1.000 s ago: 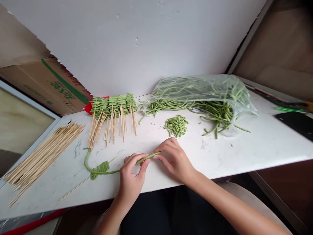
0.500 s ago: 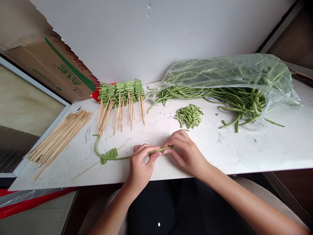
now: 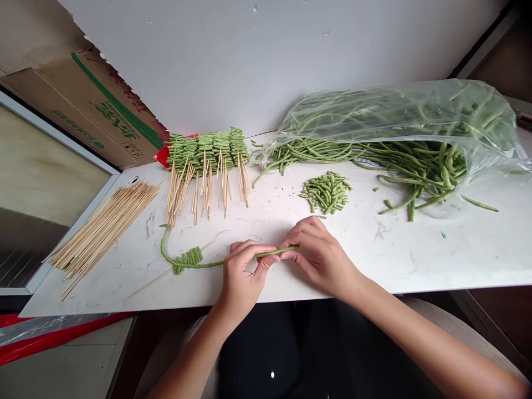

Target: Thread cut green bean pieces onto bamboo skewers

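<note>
Near the table's front edge, my left hand (image 3: 248,266) and my right hand (image 3: 316,252) both pinch one long green bean (image 3: 208,265), fingertips almost meeting. A short end of the bean sticks out past my right fingers. Its long tail runs left across the table and curls upward at the tip. Under or against that tail lies a skewer (image 3: 148,286) threaded with a row of short bean pieces (image 3: 192,257). Beyond my right hand is a heap of cut bean pieces (image 3: 326,191).
Loose bamboo skewers (image 3: 106,230) lie at the left. Filled bean skewers (image 3: 205,149) are stacked at the back on something red. A clear plastic bag (image 3: 399,111) of long beans spreads along the back right. A cardboard box (image 3: 83,105) stands back left.
The view has shifted slightly. Both hands keep their pinch on the long bean, with hardly any movement over the table.
</note>
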Demonstrator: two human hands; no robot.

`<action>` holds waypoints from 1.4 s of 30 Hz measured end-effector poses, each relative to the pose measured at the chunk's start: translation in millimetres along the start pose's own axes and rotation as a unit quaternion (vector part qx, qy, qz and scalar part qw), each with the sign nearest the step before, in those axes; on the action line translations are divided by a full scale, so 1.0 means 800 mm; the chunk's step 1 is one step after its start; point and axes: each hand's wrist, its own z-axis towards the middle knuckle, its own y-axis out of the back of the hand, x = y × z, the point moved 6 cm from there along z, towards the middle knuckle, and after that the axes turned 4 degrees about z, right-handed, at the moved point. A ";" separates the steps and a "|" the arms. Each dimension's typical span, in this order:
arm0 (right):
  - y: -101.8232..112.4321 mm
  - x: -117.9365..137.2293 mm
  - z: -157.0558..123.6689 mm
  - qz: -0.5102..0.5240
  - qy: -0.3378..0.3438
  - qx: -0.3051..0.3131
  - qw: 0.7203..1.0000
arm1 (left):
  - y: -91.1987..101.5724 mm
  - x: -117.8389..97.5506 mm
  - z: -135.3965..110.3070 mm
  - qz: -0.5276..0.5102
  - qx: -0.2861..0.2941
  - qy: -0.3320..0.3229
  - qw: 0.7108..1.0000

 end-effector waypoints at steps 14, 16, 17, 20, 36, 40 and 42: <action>-0.014 0.015 0.000 0.019 0.025 0.105 0.994 | -0.008 -0.005 0.000 -0.021 0.072 -0.032 0.997; -0.014 0.017 0.000 0.043 0.016 0.112 0.993 | -0.008 -0.007 0.001 -0.033 0.080 -0.040 0.995; -0.013 0.018 0.000 0.055 0.010 0.115 0.992 | -0.008 -0.008 0.001 -0.041 0.086 -0.042 0.995; -0.013 0.023 0.001 0.086 -0.006 0.120 0.989 | -0.007 -0.010 0.002 -0.062 0.104 -0.039 0.992; 0.012 0.029 0.008 -0.042 0.010 0.036 0.998 | 0.009 -0.015 0.002 -0.062 -0.057 -0.060 0.995; 0.011 0.022 0.010 -0.076 0.024 0.051 0.996 | 0.008 -0.017 0.003 -0.054 -0.071 -0.072 0.993; 0.008 0.019 0.009 -0.085 0.022 0.048 0.995 | 0.008 -0.018 0.004 -0.048 -0.060 -0.064 0.995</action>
